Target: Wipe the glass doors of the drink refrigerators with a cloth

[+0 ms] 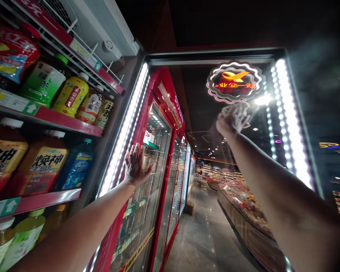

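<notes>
A glass fridge door (198,143) with bright light strips along its sides stands open in front of me. My left hand (137,166) lies against the glass on the left, fingers spread. Higher up on the right, my right hand (226,122) is closed round a whitish crumpled cloth (243,115), held at the glass just below a sticker (234,82) with an orange logo, seen in reverse. Motion blurs the cloth and that hand somewhat. Hazy marks show on the glass near the right edge.
Shelves of drink bottles (70,94) fill the fridge at my left, with a wire rack (95,53) above. Through the glass I see red fridges (158,151), a shiny floor (198,226), a cardboard box (189,207) and a long display counter (243,215) of goods.
</notes>
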Available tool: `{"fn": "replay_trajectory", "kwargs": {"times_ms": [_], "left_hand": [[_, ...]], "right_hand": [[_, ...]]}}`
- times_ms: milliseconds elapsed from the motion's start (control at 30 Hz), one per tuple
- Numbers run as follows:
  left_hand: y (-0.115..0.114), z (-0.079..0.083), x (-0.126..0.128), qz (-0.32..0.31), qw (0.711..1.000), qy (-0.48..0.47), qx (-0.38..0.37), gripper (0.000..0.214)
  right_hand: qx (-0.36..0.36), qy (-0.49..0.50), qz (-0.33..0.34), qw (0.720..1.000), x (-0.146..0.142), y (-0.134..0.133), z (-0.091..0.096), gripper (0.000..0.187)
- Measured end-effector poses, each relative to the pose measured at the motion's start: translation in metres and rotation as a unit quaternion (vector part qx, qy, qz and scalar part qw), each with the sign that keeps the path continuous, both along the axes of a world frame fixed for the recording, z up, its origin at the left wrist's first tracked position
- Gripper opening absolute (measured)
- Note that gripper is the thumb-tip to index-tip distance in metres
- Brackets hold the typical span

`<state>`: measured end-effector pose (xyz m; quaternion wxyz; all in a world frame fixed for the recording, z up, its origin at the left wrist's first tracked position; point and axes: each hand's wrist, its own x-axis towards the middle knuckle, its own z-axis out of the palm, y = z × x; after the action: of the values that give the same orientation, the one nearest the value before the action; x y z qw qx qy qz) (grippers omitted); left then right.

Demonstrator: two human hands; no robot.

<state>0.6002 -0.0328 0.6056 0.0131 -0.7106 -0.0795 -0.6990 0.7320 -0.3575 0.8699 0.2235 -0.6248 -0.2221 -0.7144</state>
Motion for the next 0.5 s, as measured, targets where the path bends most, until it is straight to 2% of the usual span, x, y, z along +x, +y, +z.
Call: {"fn": "replay_trajectory", "kwargs": {"times_ms": [67,100,200,267,333,400,467,500], "left_hand": [[0.002,0.0,0.001,-0.006,1.0,-0.001,0.0,0.087],[0.003,-0.001,0.001,-0.009,1.0,0.0,0.001,0.087],[0.004,-0.001,-0.001,-0.013,1.0,0.004,0.005,0.084],[0.004,0.0,-0.003,-0.018,1.0,0.008,0.005,0.08],[0.005,0.0,-0.003,-0.024,1.0,0.009,0.004,0.075],[0.006,0.0,-0.002,-0.029,1.0,0.008,0.004,0.073],[0.008,-0.001,0.0,-0.034,0.999,0.01,0.005,0.075],[0.01,-0.002,0.001,-0.038,0.999,0.014,0.008,0.077]], "right_hand": [[0.028,0.037,0.03,0.998,-0.015,0.051,0.003,0.055],[0.018,0.048,0.055,0.997,-0.025,0.076,0.003,0.054],[-0.075,0.036,0.114,0.99,-0.055,0.139,-0.003,0.044],[-0.176,0.016,0.118,0.977,-0.074,0.169,-0.015,0.037],[-0.288,-0.014,0.122,0.95,-0.086,0.187,-0.03,0.033],[-0.378,-0.037,0.124,0.917,-0.092,0.19,-0.041,0.032],[-0.401,-0.039,0.119,0.907,-0.091,0.18,-0.044,0.032],[-0.378,-0.031,0.116,0.918,-0.089,0.173,-0.041,0.033]]}}
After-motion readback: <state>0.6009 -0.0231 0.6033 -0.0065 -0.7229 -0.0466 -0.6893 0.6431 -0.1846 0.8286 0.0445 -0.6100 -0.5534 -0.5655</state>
